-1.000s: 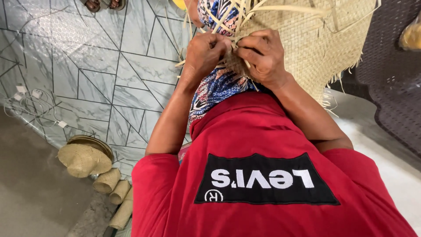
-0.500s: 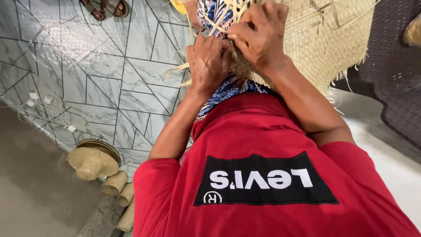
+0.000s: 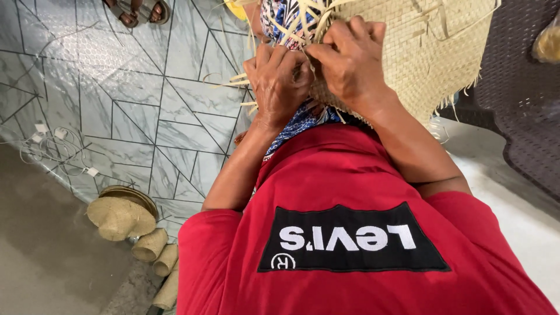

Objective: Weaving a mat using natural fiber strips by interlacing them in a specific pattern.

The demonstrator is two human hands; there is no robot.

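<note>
Hands at work on a woven straw mat [image 3: 420, 46], seen from above by a head camera looking down the wearer's chest. The left hand [image 3: 279, 81] is curled closed, its fingers pinching loose pale straw strips [image 3: 291, 26] at the mat's unfinished edge. The right hand [image 3: 350, 58] sits just beside it, touching it at the knuckles, also closed, gripping the woven edge with the fingers folded under. The mat spreads up and to the right of both hands, tan and tightly plaited, with a frayed fringe along its lower right side. Loose strips fan out from under the hands toward the left and top. Beneath the hands lies blue, white and orange patterned cloth [image 3: 300, 119], over the person's lap. A red t-shirt [image 3: 326, 175] with a black rectangular patch fills the lower middle of the view. To the left, the floor [image 3: 134, 99] is pale marbled tile with thin dark lines. At lower left, well apart from the hands, rests a round straw hat [image 3: 119, 217] with several small woven cylinders [image 3: 154, 248] beside it. A dark woven surface [image 3: 519, 87] is at far right.
</note>
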